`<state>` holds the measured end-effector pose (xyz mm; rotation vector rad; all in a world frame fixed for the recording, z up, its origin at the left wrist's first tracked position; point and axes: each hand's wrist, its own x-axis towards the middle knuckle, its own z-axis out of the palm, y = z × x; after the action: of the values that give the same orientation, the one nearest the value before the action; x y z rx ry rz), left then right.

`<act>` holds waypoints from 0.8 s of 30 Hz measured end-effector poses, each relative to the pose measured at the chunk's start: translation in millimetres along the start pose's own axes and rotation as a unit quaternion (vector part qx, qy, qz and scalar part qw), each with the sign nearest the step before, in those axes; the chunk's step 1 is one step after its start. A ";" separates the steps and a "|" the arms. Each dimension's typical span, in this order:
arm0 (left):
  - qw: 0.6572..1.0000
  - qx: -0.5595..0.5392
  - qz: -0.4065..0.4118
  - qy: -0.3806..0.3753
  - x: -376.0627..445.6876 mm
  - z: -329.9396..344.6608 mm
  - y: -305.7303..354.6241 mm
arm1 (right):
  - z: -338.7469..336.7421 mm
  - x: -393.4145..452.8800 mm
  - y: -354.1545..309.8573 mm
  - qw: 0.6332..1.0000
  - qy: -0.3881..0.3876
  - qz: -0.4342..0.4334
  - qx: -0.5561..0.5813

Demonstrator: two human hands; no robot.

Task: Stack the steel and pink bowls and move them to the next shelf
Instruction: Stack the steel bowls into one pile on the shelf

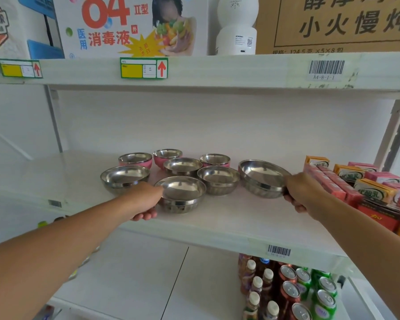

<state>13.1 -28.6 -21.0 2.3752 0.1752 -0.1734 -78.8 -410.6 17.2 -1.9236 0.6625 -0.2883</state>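
Steel bowls [180, 192] [262, 179] gripped, 1 per hand [146, 199] [303, 192]

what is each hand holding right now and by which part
Left hand grips the front steel bowl by its left rim; right hand holds the tilted large steel bowl by its right rim.

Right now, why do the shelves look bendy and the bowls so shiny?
Head view: the wide lens bows the upper shelf edge and stretches both arms at the corners; soft, even light leaves hardly any shadows; the steel bowls mirror the white shelf as pale patches, no harsh glare; the left hand and right hand look sharp, the cans below a bit soft.
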 end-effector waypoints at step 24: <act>0.994 -0.059 0.088 0.002 10.4 -11.8 -36.9 | 115.1 -45.9 -50.9 0.983 -0.140 -0.104 -0.056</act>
<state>17.7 6.9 -39.1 2.2602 -0.0212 -0.0726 -45.2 -280.9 16.8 -2.0947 0.2959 -0.1070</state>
